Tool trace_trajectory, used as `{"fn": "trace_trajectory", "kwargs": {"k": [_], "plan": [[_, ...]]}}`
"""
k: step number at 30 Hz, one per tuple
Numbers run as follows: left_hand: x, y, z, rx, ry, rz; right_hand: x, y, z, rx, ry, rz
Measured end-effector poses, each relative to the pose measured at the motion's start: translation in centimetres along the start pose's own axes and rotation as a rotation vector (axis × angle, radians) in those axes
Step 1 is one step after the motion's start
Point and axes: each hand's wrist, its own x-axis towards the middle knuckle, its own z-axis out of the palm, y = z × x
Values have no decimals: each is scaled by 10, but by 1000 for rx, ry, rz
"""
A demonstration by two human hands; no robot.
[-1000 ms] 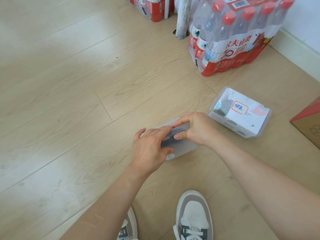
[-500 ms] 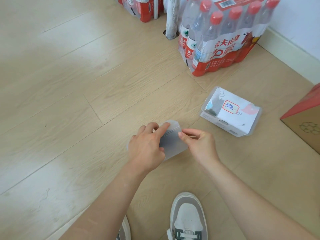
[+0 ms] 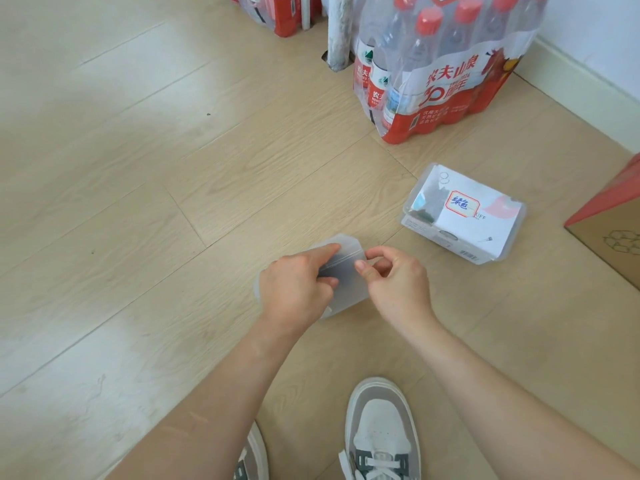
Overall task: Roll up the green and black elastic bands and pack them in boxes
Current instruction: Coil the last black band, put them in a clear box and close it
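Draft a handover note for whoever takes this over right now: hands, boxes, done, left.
Left hand: grips the near translucent box on the floor, from above.
Right hand: curled at that box's right end; grip unclear.
Labelled box: closed, on the floor to the right, something dark inside.
Done: apparently both boxes filled; no loose bands in view.
Left: likely finish closing the near box's lid.

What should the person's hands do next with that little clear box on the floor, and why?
Probably press the lid's right edge down until it closes. The left hand steadies the small clear box, something dark shows inside, and the right hand pinches that edge. The labelled box beside it looks shut.
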Motion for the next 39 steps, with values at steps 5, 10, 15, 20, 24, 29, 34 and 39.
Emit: {"fn": "trace_trajectory", "kwargs": {"k": [5, 10, 15, 20, 24, 29, 34, 39], "plan": [[7, -4, -4, -40, -46, 103, -6, -8, -12, -505, -320, -483], [6, -15, -3, -220, 9, 162, 4, -17, -5, -743, -276, -683], [-2, -34, -7, 146, -20, 394, 10, -14, -5, -736, -248, -749], [-11, -53, -15, 278, 22, 395, 10, -20, -4, -719, -315, -692], [-14, -65, -11, 345, 82, 471, 10, -24, -4, -727, -314, -674], [-8, -68, -5, 366, 190, 588, 7, -18, 0, -774, -230, -713], [-6, -71, -4, 350, 136, 586, 21, -21, -4, -494, -377, -603], [-7, -73, -4, 372, 96, 609, 30, -24, 0, -77, -312, -313]]}}
